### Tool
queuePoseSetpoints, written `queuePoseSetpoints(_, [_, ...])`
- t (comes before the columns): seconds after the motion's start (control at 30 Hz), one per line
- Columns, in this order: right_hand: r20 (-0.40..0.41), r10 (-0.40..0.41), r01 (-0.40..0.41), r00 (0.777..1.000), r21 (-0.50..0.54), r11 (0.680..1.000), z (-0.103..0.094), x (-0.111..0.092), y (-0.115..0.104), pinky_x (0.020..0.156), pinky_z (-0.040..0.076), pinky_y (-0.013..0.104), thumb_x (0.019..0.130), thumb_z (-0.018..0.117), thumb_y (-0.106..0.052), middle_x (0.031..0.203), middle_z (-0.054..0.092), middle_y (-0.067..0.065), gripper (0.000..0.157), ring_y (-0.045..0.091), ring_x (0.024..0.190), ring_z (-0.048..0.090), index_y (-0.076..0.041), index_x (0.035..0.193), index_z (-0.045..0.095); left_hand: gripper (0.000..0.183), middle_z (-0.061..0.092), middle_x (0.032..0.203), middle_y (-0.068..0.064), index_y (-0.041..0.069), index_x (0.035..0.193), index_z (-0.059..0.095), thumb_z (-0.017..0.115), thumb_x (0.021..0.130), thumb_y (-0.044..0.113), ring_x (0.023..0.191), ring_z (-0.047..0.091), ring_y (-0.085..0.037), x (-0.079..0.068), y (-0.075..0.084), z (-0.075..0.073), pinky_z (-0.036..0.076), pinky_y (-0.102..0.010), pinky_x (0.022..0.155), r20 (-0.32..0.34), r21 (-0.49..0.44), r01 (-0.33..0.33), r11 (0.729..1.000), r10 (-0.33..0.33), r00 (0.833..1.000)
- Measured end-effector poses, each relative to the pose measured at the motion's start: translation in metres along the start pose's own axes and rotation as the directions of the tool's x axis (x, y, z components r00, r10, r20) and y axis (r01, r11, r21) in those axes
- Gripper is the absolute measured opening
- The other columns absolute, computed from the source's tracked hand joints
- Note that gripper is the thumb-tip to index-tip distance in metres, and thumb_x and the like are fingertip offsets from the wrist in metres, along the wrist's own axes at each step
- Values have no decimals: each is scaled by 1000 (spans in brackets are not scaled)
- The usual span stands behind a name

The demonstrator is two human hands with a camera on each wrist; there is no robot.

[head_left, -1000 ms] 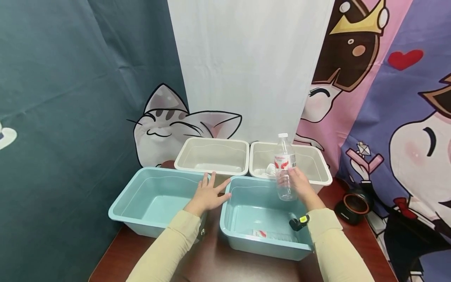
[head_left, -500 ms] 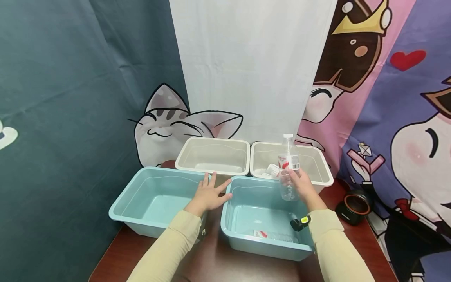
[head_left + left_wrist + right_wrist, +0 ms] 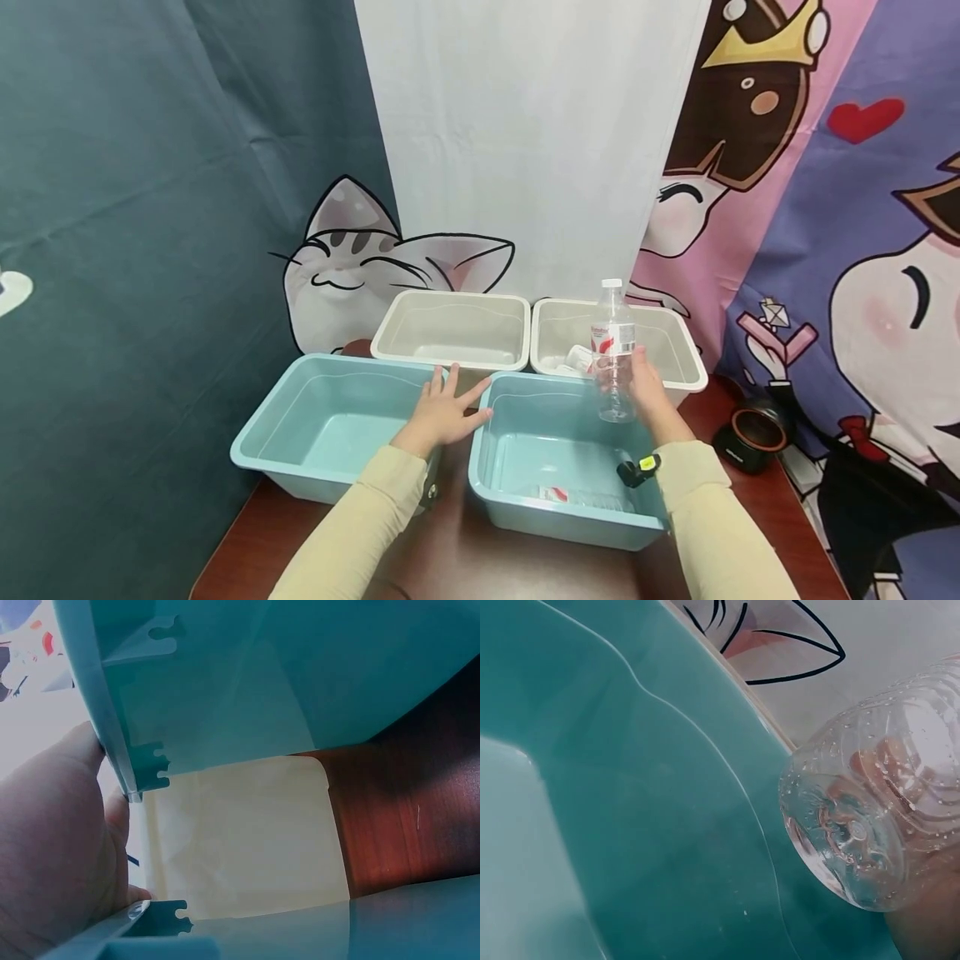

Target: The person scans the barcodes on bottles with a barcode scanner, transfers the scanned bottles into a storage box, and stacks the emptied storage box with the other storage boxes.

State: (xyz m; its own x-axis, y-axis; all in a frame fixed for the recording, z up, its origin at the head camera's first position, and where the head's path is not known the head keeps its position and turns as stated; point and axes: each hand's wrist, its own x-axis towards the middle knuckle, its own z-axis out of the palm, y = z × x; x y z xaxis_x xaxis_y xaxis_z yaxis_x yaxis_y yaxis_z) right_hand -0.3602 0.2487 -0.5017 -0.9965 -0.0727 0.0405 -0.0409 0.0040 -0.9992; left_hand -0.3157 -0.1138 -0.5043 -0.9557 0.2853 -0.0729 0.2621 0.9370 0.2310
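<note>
My right hand [image 3: 649, 393] grips a clear plastic bottle [image 3: 613, 337] with a white cap and a red-and-white label. The bottle stands upright in the air above the back of the right blue tub [image 3: 558, 523]. In the right wrist view its ribbed base [image 3: 847, 840] shows, with fingers visible through the plastic. My left hand [image 3: 441, 412] spreads its fingers across the gap between the right blue tub and the left blue tub [image 3: 322, 479], touching their rims. A second clear bottle [image 3: 585, 498] lies in the right blue tub.
Behind stand two off-white bins, a left bin [image 3: 450, 304] and a right bin [image 3: 671, 346]. The right one holds a small white item [image 3: 579, 358]. A black round object [image 3: 752, 437] sits at the right on the brown table [image 3: 525, 575]. Printed curtains [image 3: 540, 150] hang behind.
The bottle has shifted slightly right and turned a little about its own axis. My right thumb has moved from the bottle's front towards its right side. My left hand has stayed put.
</note>
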Motion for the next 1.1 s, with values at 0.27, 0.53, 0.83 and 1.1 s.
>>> queuePoseSetpoints(0.27, [34, -56, 58, 998, -42, 997, 1, 0, 3, 73, 58, 27, 105, 28, -58, 93, 67, -9, 74, 7, 80, 68, 7, 138, 39, 64, 6, 167, -23, 45, 159, 25, 37, 100, 68, 151, 0, -51, 0, 1, 0, 15, -65, 119, -2, -1, 4, 1000, -4, 1000])
queuePoseSetpoints(0.53, [-3, -67, 66, 998, -147, 987, -2, -2, 0, 79, 54, 22, 108, 45, -37, 104, 67, -7, 59, 0, 87, 64, 7, 147, 36, 66, 2, 167, -23, 45, 159, 24, 36, 99, 69, 151, -3, -50, 1, 0, 3, 15, -65, 119, 12, -7, 8, 1000, -8, 1000])
queuePoseSetpoints(0.83, [9, -84, 84, 996, -4, 996, 0, -2, -3, 81, 55, 21, 105, 51, -11, 102, 63, -20, 57, 1, 91, 64, 6, 152, 23, 65, 4, 167, -24, 42, 159, 26, 38, 100, 67, 151, -1, -51, -2, 0, 0, 15, -65, 119, 6, -21, 3, 1000, -3, 1000])
queuePoseSetpoints(1.1, [-13, -90, 90, 996, 76, 993, -2, -4, -3, 77, 55, 22, 110, 39, -28, 104, 61, -15, 62, 2, 90, 62, -2, 159, 10, 64, 5, 167, -24, 44, 159, 26, 40, 101, 65, 151, -3, -50, 0, 1, -1, 15, -66, 119, 1, -30, 3, 1000, -3, 1000])
